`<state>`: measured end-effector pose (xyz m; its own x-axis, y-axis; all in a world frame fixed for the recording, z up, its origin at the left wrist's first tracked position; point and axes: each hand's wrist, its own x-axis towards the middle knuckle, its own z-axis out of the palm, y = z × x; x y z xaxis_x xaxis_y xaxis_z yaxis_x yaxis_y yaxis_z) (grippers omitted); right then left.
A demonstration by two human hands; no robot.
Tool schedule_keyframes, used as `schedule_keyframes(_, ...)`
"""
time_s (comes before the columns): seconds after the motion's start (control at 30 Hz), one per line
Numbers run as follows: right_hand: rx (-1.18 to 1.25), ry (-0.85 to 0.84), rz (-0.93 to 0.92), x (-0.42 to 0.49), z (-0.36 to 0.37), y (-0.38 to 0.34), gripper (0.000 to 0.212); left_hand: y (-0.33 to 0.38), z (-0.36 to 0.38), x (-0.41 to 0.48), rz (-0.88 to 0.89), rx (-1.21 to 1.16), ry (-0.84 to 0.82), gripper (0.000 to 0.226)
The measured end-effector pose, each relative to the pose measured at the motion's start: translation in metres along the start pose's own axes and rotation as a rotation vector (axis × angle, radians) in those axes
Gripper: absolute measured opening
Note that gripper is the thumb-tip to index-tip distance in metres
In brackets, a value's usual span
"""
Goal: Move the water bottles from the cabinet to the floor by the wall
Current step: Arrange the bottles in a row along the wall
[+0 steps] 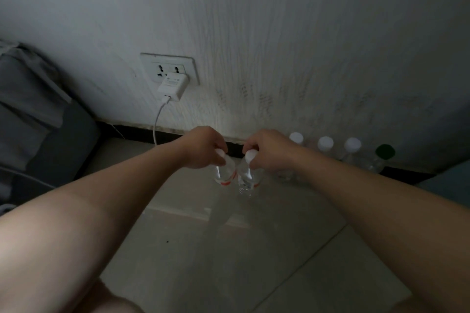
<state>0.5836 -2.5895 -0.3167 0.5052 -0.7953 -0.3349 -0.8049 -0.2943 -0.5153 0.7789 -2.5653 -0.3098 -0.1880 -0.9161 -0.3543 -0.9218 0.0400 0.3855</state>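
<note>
Head view, looking down at a pale tiled floor (229, 249) where it meets a white wall (279, 46) with a dark baseboard (142, 132). Both bare forearms reach toward 12 o'clock. The left hand (203, 146) is curled around the neck of a clear water bottle (225, 173) with a white cap and a red label band, fingers pinched just under the cap. The right hand (269, 148) grips the neck of a second clear bottle (248, 178) the same way. The two bottles hang side by side, touching or nearly so, near the baseboard at center; whether their bases rest on the tiles cannot be told.

At 2 o'clock from the hands, a row of bottles stands against the wall: three with white caps (325, 143) and, farthest right, one with a dark green cap (385, 151).

At 11 o'clock, a wall socket (170, 68) holds a white charger (173, 86), its cable (156, 124) dropping toward the floor. Grey fabric (30, 109) lies at 9 o'clock.
</note>
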Motion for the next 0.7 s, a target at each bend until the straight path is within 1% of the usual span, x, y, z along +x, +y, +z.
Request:
schedule_keyframes(0.3,-0.027,-0.005,0.028,0.004,0.006,0.012,0.031,0.002,0.009,0.010,-0.004,0.018,-0.018,0.031)
schedule_keyframes(0.53,-0.041,-0.014,-0.009,0.007,0.008,0.014,0.028,0.001,0.010,0.014,0.003,0.033,-0.013,0.035)
schedule_keyframes(0.6,-0.061,-0.026,-0.025,0.007,0.007,0.015,0.032,0.001,0.010,0.015,0.003,0.044,-0.016,0.036)
schedule_keyframes(0.7,-0.084,-0.057,-0.059,0.006,0.003,0.016,0.043,0.002,0.009,0.014,-0.013,0.052,-0.016,0.039)
